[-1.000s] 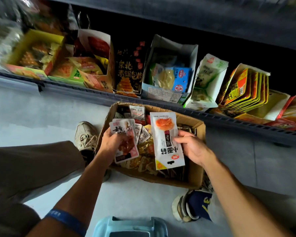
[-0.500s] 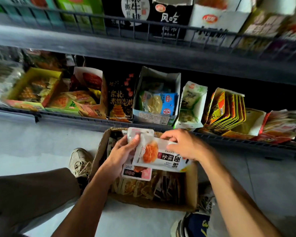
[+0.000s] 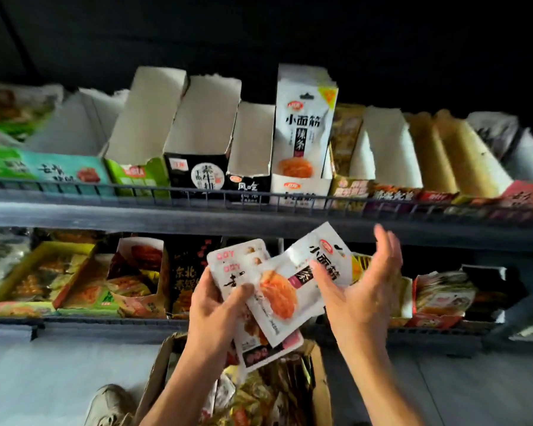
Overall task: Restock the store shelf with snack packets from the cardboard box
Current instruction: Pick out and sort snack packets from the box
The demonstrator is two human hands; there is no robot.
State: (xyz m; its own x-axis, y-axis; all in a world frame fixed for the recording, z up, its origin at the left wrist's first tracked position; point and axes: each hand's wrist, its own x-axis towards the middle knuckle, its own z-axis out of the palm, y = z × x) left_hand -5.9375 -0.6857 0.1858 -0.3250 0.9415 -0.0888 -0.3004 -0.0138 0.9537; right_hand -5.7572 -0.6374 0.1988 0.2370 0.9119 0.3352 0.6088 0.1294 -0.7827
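White foil packets occupy the centre of the frame, held above the cardboard box (image 3: 320,382). The left hand (image 3: 216,315) grips a small stack of pale packets (image 3: 228,272), thumb curled across the front face and fingers behind. The right hand (image 3: 363,290) pinches the larger white snack packet (image 3: 290,287) with its thumb on the printed face; its remaining fingers spread upward and loose. This larger packet overlaps the stack and lies tilted, its upper corner pointing to the upper right.

Directly below the hands, the cardboard box stands open at the lower centre and holds a loose jumble of assorted packets (image 3: 259,398). A shoe (image 3: 111,404) shows at the lower left of the box.

Behind the hands, the lower shelf (image 3: 83,321) carries open display cartons with orange and red packets at the left and a dark carton (image 3: 185,275) just left of the hands. The hands and packets hide the cartons at the middle of this shelf.

The upper shelf (image 3: 136,213) runs across the middle of the frame behind a wire rail. It holds a row of torn-open cartons. One white display carton (image 3: 302,189), at upper centre, holds an upright packet (image 3: 305,130) with the same print as the pinched one.
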